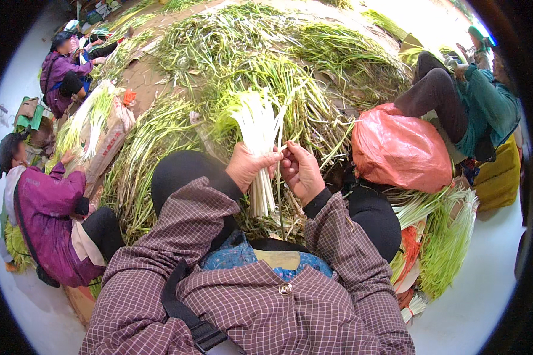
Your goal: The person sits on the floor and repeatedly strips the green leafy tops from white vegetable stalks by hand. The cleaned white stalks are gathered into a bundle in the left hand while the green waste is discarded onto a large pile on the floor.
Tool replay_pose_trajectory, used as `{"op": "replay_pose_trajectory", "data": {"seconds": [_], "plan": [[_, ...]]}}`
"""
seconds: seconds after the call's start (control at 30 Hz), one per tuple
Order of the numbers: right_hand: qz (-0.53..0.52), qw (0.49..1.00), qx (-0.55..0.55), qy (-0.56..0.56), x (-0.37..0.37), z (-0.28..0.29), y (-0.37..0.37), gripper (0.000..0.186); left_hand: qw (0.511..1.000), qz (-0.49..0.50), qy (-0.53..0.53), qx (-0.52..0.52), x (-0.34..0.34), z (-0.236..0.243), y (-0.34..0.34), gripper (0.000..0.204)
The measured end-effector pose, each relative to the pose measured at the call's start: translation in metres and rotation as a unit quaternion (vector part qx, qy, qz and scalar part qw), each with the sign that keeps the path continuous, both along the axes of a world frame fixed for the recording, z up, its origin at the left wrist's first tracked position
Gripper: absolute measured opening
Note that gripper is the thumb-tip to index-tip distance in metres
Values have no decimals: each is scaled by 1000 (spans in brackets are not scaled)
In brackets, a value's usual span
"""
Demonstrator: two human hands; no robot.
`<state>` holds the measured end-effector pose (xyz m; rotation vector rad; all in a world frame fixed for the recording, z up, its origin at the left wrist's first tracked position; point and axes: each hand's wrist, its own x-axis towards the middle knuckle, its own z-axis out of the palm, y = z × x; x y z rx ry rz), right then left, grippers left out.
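Note:
My left hand (pixel 247 168) is closed round a bunch of long white-stalked greens (pixel 258 127). The pale, bare stalk ends point down toward my lap, and the yellow-green leafy tops spread away from me. Close beside it, my right hand (pixel 302 173) pinches a thin green stalk (pixel 281 127) that runs along the bunch's right side. The fingertips of both hands nearly meet. Under and beyond the bunch lies a large loose heap of green stalks and leaves (pixel 302 106), spread between and past my knees.
A filled red plastic sack (pixel 397 148) sits by my right knee, with bundled greens (pixel 444 236) below it. A co-worker in teal (pixel 485 106) sits at right. At left, one in purple (pixel 56 195) handles greens on a packed sack (pixel 109 133); others sit farther back.

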<state>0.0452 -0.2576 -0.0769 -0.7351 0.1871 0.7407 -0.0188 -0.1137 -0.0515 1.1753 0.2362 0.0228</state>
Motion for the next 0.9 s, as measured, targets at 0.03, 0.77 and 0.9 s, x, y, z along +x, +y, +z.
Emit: {"op": "replay_pose_trajectory", "data": {"seconds": [0.03,0.77,0.9], "plan": [[-13,1000,12,6,-2,-1,0,8,1000,4,-4,-12,-1,2,0,19],[349,860,-149,-341,-50,-21,-61,30,976,142,-133,-101,16,34,60,15],[180,893,-179,-372,-47,10,-42,31,987,128,-66,-74,12,31,45,16]]}}
